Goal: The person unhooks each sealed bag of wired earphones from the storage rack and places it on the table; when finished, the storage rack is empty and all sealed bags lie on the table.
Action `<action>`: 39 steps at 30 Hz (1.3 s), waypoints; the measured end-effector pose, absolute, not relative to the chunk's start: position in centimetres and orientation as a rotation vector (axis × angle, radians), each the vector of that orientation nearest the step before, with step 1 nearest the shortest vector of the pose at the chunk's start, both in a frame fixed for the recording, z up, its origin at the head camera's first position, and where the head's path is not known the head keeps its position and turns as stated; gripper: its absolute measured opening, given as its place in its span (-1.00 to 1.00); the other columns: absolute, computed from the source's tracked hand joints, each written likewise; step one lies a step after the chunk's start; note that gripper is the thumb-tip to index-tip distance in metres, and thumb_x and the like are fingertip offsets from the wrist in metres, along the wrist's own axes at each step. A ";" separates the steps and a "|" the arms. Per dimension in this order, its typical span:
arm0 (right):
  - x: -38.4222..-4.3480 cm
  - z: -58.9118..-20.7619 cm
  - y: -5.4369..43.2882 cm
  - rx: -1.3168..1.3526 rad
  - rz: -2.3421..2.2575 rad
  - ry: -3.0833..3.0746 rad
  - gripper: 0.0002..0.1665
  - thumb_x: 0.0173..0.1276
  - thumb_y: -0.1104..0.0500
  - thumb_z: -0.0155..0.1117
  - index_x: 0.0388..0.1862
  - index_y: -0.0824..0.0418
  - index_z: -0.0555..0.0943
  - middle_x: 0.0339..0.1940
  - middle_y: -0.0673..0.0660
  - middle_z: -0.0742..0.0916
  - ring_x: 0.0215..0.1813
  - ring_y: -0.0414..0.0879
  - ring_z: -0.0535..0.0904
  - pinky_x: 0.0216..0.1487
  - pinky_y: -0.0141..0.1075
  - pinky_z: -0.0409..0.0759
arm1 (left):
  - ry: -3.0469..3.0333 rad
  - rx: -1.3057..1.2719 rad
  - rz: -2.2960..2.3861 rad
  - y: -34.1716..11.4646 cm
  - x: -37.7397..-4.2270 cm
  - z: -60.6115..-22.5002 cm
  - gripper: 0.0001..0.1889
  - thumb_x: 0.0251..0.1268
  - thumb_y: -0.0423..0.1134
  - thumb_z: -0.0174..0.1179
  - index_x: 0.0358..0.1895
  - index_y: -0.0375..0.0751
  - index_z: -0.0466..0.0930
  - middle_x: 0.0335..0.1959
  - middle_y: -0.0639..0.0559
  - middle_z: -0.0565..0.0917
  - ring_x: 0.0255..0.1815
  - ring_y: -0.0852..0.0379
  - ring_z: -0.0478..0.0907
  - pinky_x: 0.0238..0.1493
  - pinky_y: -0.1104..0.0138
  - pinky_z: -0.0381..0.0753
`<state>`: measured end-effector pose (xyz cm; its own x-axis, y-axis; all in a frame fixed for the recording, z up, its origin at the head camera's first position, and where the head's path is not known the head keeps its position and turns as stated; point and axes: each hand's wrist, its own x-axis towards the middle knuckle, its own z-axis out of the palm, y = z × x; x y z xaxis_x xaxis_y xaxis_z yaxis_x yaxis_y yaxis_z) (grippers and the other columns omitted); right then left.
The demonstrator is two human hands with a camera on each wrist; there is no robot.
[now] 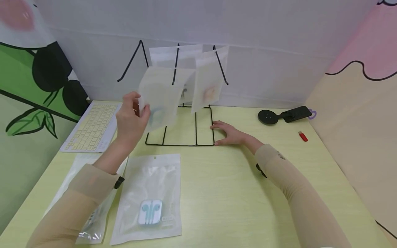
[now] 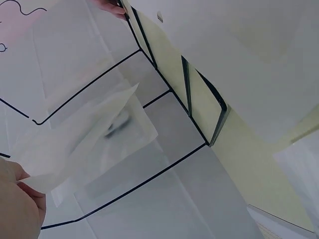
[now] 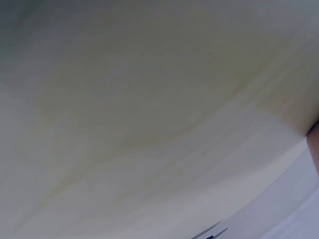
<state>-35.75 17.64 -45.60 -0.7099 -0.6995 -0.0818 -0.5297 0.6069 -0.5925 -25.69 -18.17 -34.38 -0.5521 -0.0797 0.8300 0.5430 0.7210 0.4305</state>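
My left hand [image 1: 131,115] pinches the left edge of a frosted pouch [image 1: 161,93] with something bluish inside. That pouch hangs at the middle hook of a black wire display rack [image 1: 180,145]. In the left wrist view the same hand [image 2: 20,201] has the pouch's edge between thumb and fingers. Behind, another pouch [image 1: 173,55] is partly covered, and a dark item shows low down near it. On the right hook hangs a pouch [image 1: 211,77] with a pinkish item. Fingers extended, my right hand [image 1: 229,133] touches the right side of the rack's base.
A clear-front pouch [image 1: 155,179] with white earphones [image 1: 150,212] lies in front, beside another pouch [image 1: 96,225] under the left forearm. A white keyboard [image 1: 94,125] lies at left. On the right are a black folding stand [image 1: 282,115] and a red USB stick [image 1: 303,136].
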 end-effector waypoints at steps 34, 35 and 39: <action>-35.8 -45.8 17.6 -0.984 -0.780 2.535 -0.10 0.15 -0.08 0.41 0.42 0.08 0.27 0.54 0.12 0.12 0.55 0.08 -0.17 0.47 0.11 -0.16 | -1.921 -0.379 -0.838 -19.9 -23.0 -32.9 -0.92 0.06 -0.50 0.25 -0.50 -0.38 0.55 -0.54 -0.18 0.57 -0.62 0.05 0.44 -0.40 0.67 0.26; -35.8 -45.8 17.6 -0.982 -0.779 2.536 -0.10 0.15 -0.08 0.41 0.42 0.07 0.27 0.54 0.12 0.12 0.55 0.07 -0.17 0.47 0.10 -0.16 | -1.929 -0.378 -0.836 -19.9 -22.8 -32.7 -0.92 0.06 -0.50 0.25 -0.49 -0.38 0.55 -0.54 -0.17 0.58 -0.62 0.05 0.44 -0.40 0.68 0.26; -35.9 -45.8 17.6 -0.980 -0.781 2.536 -0.09 0.14 -0.08 0.42 0.42 0.07 0.27 0.53 0.13 0.12 0.55 0.08 -0.17 0.47 0.12 -0.15 | -1.976 -0.377 -0.809 -20.2 -22.2 -32.0 -0.92 0.07 -0.48 0.27 -0.49 -0.38 0.56 -0.54 -0.16 0.61 -0.61 0.06 0.46 -0.39 0.70 0.27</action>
<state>-35.85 17.63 -45.80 -0.7171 -0.6911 -0.0897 -0.5210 0.6171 -0.5897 -22.17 -20.17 -31.99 -0.5153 -0.0613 0.8548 0.5561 0.7351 0.3879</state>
